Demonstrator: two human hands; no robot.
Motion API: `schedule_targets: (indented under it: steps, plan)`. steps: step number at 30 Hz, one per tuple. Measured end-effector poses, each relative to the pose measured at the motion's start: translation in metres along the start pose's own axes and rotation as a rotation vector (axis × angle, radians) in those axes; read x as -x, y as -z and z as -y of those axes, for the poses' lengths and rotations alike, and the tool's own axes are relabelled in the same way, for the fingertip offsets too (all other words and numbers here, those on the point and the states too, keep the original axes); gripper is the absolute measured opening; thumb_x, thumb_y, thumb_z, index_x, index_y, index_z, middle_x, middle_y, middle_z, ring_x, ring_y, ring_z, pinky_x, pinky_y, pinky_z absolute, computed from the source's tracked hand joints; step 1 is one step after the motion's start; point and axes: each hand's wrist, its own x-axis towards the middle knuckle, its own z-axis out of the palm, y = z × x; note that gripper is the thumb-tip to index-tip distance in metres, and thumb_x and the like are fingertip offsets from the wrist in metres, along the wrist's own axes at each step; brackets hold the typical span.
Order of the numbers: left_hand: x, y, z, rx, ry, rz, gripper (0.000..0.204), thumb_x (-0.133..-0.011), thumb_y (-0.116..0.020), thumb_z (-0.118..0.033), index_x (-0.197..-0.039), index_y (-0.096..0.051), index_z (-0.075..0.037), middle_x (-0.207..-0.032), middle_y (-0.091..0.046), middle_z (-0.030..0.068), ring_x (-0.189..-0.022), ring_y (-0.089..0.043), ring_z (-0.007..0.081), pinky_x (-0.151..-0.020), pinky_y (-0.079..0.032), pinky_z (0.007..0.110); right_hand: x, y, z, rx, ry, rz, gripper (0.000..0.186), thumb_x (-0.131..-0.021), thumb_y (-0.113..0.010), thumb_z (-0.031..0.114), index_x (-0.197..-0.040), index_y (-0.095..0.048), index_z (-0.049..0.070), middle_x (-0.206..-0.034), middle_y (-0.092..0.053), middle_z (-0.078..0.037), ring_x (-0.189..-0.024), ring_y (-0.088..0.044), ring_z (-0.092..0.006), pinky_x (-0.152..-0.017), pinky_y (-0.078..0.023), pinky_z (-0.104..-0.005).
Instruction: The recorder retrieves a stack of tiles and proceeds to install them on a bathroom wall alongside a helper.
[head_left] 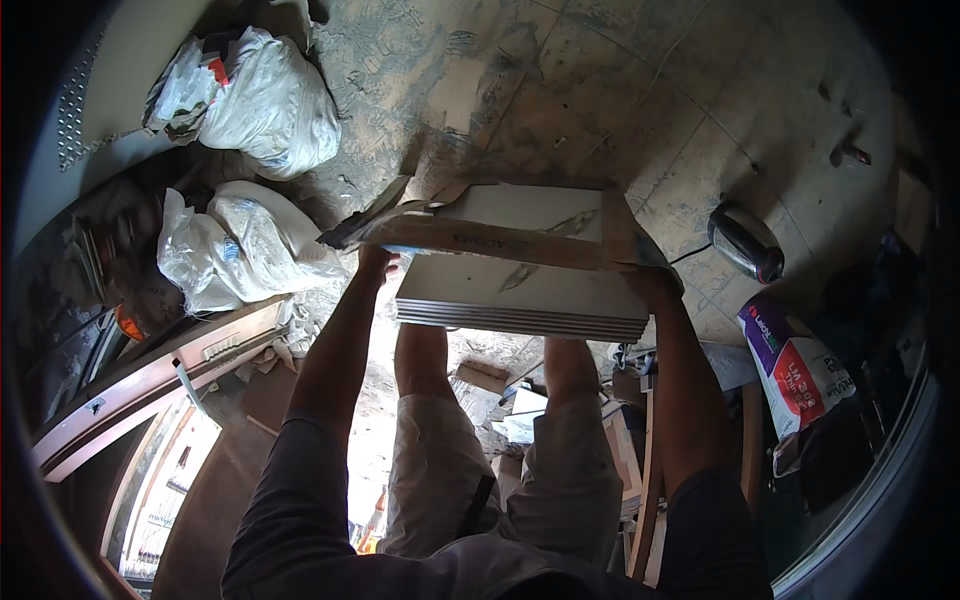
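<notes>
The two hands hold a cardboard wrap (500, 237) between them, the left hand (377, 260) closed on its left corner and the right hand (657, 285) closed at its right, with most of the right fingers hidden under the cardboard. Inside the wrap, and so directly between the hands, lies a stack of tiles (560, 290), its layered edges facing the person and its longer visible side running left to right across the body. The right hand is the nearer one, just beside the tiles' right end; the left sits slightly off their left edge, on cardboard. Whether fingertips also reach beneath the tiles, or whether the stack rests on anything, I cannot tell. The person's legs (430, 450) show on the near side, and past the far side spreads a dusty tiled floor (600, 80). Farther out, white sacks (270, 110) slump to the left, while a rounded black device (744, 242) and a purple, red and white bag (800, 375) lie to the right.
</notes>
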Motion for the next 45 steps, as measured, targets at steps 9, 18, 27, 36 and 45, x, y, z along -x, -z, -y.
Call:
schedule_targets:
  steps: [9,18,27,36,45]
  plan:
    - [-0.13,-0.034,-0.123,-0.396,-0.41,-0.484,0.07,-0.068,-0.082,-0.048,-0.108,-0.063,0.006,-0.096,-0.068,0.0198,-0.086,-0.068,0.0274,-0.072,-0.053,0.039,-0.003,-0.018,-0.004,-0.372,-0.034,0.135,0.081,-0.083,-0.062,0.059,-0.138,-0.046,0.002,-0.123,-0.06,-0.019,-0.114,-0.057,-0.0283,-0.097,-0.043,-0.0365]
    - [-0.262,0.076,-0.122,0.066,-0.129,-0.126,0.064,-0.08,-0.065,-0.062,-0.094,-0.063,0.001,-0.082,-0.066,0.0128,-0.054,-0.062,0.0214,-0.046,-0.052,0.036,0.007,-0.025,0.021,-0.512,-0.102,-0.049,0.056,-0.087,-0.07,0.036,-0.127,-0.054,0.0,-0.109,-0.065,-0.014,-0.093,-0.064,-0.0236,-0.078,-0.054,-0.0355]
    - [0.05,0.011,-0.072,0.028,0.367,0.914,0.102,-0.08,-0.059,-0.071,-0.148,-0.025,-0.002,-0.134,-0.049,0.0264,-0.121,-0.053,0.0323,-0.097,-0.047,0.046,-0.007,-0.034,0.005,-0.723,0.011,0.045,0.052,-0.087,-0.07,0.033,-0.127,-0.055,0.002,-0.111,-0.064,-0.012,-0.094,-0.064,-0.0211,-0.077,-0.054,-0.0352]
    - [0.063,-0.02,-0.081,-0.288,0.068,0.698,0.074,-0.088,-0.061,-0.057,-0.126,-0.053,0.007,-0.114,-0.062,0.0179,-0.103,-0.061,0.0225,-0.092,-0.047,0.031,-0.023,-0.048,-0.018,-0.844,0.108,0.109,0.053,-0.087,-0.068,0.037,-0.126,-0.056,0.003,-0.113,-0.064,-0.012,-0.1,-0.062,-0.0243,-0.083,-0.051,-0.0386]
    - [0.029,-0.035,-0.092,-0.119,0.151,0.642,0.072,-0.086,-0.064,-0.056,-0.125,-0.055,0.004,-0.109,-0.063,0.0164,-0.094,-0.063,0.0219,-0.087,-0.048,0.031,-0.019,-0.046,-0.011,-0.71,0.132,-0.022,0.059,-0.084,-0.07,0.042,-0.127,-0.056,0.003,-0.112,-0.065,-0.013,-0.097,-0.064,-0.0249,-0.081,-0.052,-0.039]
